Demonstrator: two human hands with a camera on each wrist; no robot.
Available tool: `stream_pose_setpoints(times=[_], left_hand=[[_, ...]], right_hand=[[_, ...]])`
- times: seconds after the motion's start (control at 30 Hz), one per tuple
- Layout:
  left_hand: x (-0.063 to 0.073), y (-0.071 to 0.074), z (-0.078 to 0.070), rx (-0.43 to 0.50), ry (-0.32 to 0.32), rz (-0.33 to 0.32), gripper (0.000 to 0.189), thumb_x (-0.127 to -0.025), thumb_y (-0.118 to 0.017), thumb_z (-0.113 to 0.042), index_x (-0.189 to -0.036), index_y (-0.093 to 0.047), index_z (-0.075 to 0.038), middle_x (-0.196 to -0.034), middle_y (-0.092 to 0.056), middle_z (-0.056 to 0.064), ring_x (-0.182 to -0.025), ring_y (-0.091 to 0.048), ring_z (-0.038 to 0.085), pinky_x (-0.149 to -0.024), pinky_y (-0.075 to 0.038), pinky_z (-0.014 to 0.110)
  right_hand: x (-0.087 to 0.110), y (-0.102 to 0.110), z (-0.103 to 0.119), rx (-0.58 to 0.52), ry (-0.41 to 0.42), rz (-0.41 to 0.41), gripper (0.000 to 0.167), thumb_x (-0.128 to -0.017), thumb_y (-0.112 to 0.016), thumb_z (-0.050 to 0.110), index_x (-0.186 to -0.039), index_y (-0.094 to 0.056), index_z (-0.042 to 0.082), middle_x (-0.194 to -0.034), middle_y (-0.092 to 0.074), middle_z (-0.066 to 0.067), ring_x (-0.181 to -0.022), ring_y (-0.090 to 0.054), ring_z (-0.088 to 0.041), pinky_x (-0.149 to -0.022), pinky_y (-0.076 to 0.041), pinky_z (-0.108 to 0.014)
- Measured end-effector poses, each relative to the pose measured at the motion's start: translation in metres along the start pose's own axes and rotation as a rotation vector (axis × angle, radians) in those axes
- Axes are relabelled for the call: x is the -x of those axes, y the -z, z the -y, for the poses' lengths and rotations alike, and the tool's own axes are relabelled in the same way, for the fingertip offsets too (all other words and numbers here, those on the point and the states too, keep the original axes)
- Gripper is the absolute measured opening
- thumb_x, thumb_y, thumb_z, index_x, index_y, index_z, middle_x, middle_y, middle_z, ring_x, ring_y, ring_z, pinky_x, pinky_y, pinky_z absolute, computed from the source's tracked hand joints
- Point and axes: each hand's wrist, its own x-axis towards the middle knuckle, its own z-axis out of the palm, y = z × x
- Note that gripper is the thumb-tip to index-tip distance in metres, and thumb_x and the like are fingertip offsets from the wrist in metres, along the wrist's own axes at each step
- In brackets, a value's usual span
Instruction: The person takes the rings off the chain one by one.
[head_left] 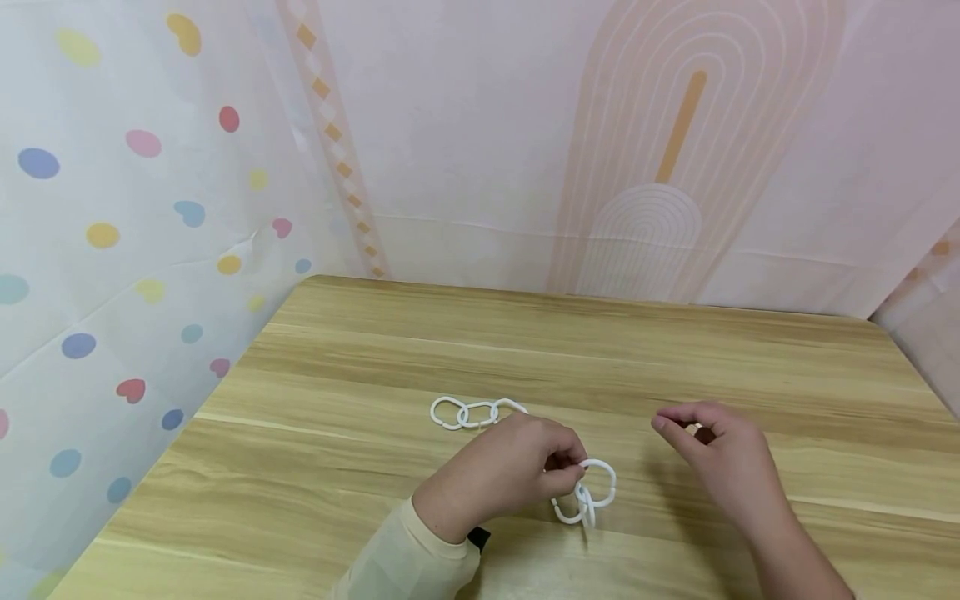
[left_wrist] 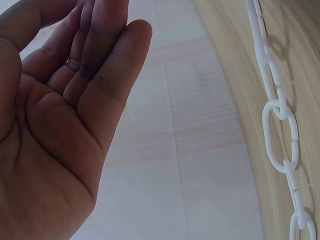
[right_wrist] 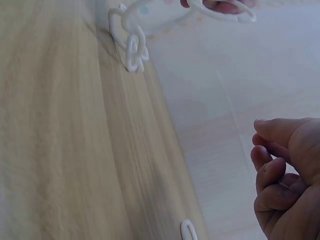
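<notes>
chain links [left_wrist: 283,115] — smooth plastic | tabletop [head_left: 360,358] — wood-grained | matt cloth backdrop [head_left: 465,125]

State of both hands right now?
Left hand: closed, pinching a white chain link.
Right hand: closed, fingers curled, nothing visible in its grip.

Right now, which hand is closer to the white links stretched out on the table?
Left. The left hand is just in front of the white links, partly hiding them in the head view. The right hand is farther away, off to their right.
</notes>
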Motion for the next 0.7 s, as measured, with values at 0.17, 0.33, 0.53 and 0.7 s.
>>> stream_pose_setpoints(times=[0.17, 0.33, 0.53, 0.7], left_hand=[[0.000, 0.000, 0.000, 0.000, -0.001, 0.003, 0.011, -0.092, -0.069, -0.010, -0.082, -0.072, -0.015, -0.070, -0.057, -0.017, -0.059, -0.045, -0.004, -0.059, -0.040, 0.013], [0.000, 0.000, 0.000, 0.000, -0.001, 0.004, 0.012, -0.092, -0.068, -0.009, -0.081, -0.071, -0.015, -0.070, -0.057, -0.017, -0.059, -0.045, -0.004, -0.059, -0.041, 0.013], [0.000, 0.000, 0.000, -0.001, 0.002, 0.007, 0.012, -0.092, -0.068, -0.010, -0.082, -0.072, -0.015, -0.070, -0.057, -0.017, -0.060, -0.045, -0.004, -0.059, -0.041, 0.013], [0.000, 0.000, -0.001, -0.002, 0.008, 0.010, 0.011, -0.092, -0.069, -0.010, -0.083, -0.072, -0.014, -0.071, -0.057, -0.017, -0.060, -0.046, -0.004, -0.060, -0.041, 0.013]], right_hand=[[0.004, -0.003, 0.008, -0.006, 0.003, 0.035, 0.017, -0.092, -0.075, 0.032, -0.098, -0.078, 0.017, -0.095, -0.071, 0.003, -0.070, -0.055, -0.013, -0.054, -0.046, -0.025], [0.009, -0.004, 0.015, -0.017, 0.027, 0.063, 0.018, -0.092, -0.074, 0.035, -0.098, -0.078, 0.018, -0.095, -0.071, 0.006, -0.069, -0.054, -0.013, -0.053, -0.045, -0.025], [0.014, -0.008, 0.019, -0.025, 0.124, 0.033, 0.004, -0.090, -0.078, 0.024, -0.093, -0.078, 0.021, -0.088, -0.069, 0.011, -0.063, -0.052, -0.010, -0.054, -0.044, -0.024], [0.017, -0.009, 0.024, -0.061, 0.225, 0.030, 0.007, -0.087, -0.079, 0.017, -0.090, -0.078, 0.024, -0.086, -0.069, 0.014, -0.057, -0.049, -0.009, -0.051, -0.042, -0.023]])
